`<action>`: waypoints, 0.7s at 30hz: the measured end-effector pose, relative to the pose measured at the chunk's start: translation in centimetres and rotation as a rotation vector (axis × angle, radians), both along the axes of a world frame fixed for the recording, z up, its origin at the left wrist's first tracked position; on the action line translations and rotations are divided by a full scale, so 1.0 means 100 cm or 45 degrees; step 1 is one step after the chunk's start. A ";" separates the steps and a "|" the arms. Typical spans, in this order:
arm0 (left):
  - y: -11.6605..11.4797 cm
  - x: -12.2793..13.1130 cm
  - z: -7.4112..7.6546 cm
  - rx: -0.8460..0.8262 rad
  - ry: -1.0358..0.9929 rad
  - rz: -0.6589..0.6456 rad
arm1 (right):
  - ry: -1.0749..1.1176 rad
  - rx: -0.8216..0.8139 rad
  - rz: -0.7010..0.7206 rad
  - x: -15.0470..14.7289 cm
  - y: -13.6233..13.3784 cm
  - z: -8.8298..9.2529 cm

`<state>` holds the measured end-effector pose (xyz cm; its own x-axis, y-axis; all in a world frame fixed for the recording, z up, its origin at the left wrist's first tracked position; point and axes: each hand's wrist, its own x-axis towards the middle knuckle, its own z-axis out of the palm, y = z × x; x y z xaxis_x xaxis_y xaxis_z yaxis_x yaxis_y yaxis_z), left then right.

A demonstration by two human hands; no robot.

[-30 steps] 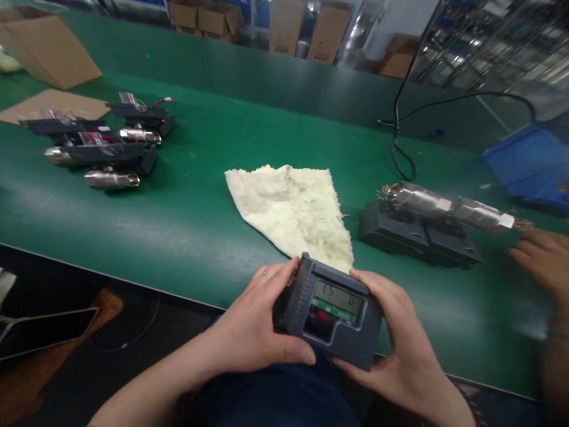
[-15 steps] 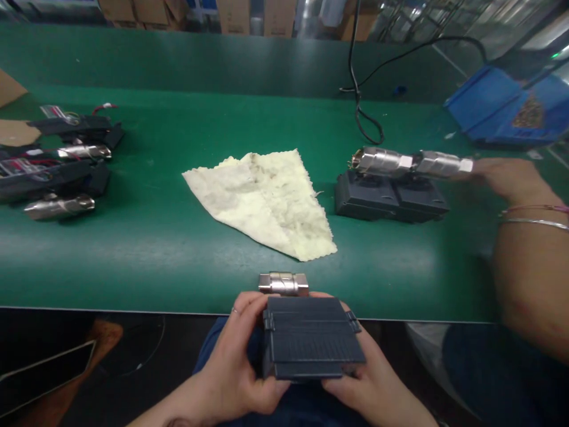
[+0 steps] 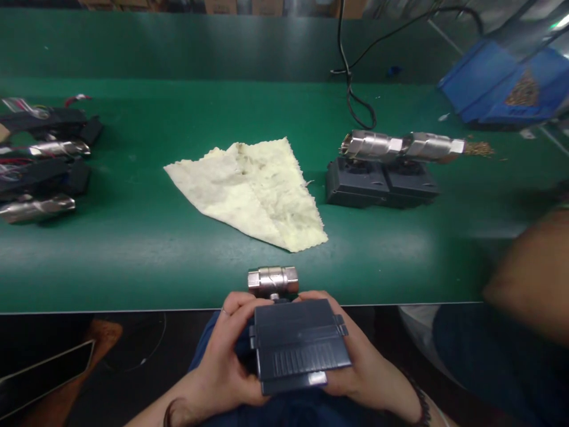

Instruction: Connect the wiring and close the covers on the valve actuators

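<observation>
A dark grey plastic box [image 3: 300, 341] is held between my two hands at the front edge of the bench. My left hand [image 3: 231, 350] wraps round its left side, thumb near the bottom. Round the right side my right hand [image 3: 355, 356] is closed. A silver metal valve body [image 3: 272, 280] is joined to the box's far end by a short stem and lies over the bench edge. Beyond it a creased pale yellow cloth [image 3: 262, 193] rests on the green bench [image 3: 133, 255].
Two grey boxes [image 3: 382, 182] with metal valves [image 3: 371, 144] stand right of the cloth. More such units [image 3: 42, 178] with wires are at left. A blue bin [image 3: 498, 89] holds small brass-coloured parts; a black cable lies nearby. A co-worker's blurred arm [image 3: 533, 273] is at right.
The box in my hands has tilted, showing more of its ribbed lid and the stem. The co-worker's hand has drawn back from the units on the right. The whole view has shifted slightly.
</observation>
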<state>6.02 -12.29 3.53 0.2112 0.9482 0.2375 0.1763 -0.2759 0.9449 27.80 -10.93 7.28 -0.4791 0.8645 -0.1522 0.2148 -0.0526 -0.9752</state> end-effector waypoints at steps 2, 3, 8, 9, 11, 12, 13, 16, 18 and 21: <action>0.000 0.000 0.001 0.011 0.010 0.018 | 0.000 -0.001 0.003 0.000 0.001 0.000; 0.001 0.000 0.002 0.019 0.018 0.017 | -0.004 0.001 0.004 0.001 0.001 -0.001; 0.006 0.000 0.010 0.038 0.058 -0.005 | -0.039 0.037 0.009 0.002 0.006 -0.003; 0.006 0.000 0.011 0.039 0.067 -0.010 | -0.044 0.043 0.008 0.002 0.007 -0.003; 0.005 -0.001 0.010 0.044 0.083 -0.032 | -0.041 0.070 -0.002 0.002 0.009 -0.004; 0.005 -0.002 0.009 0.044 0.090 -0.040 | -0.037 0.094 -0.008 0.002 0.009 -0.004; 0.005 -0.002 0.009 0.042 0.097 -0.044 | -0.035 0.120 -0.009 0.002 0.010 -0.003; 0.005 -0.003 0.008 0.052 0.116 -0.048 | -0.048 0.176 0.002 0.000 0.011 -0.002; 0.005 -0.004 0.010 0.067 0.121 -0.043 | -0.058 0.191 0.011 -0.001 0.010 -0.002; 0.006 -0.003 0.011 0.068 0.108 -0.035 | -0.051 0.232 -0.003 -0.003 0.009 -0.003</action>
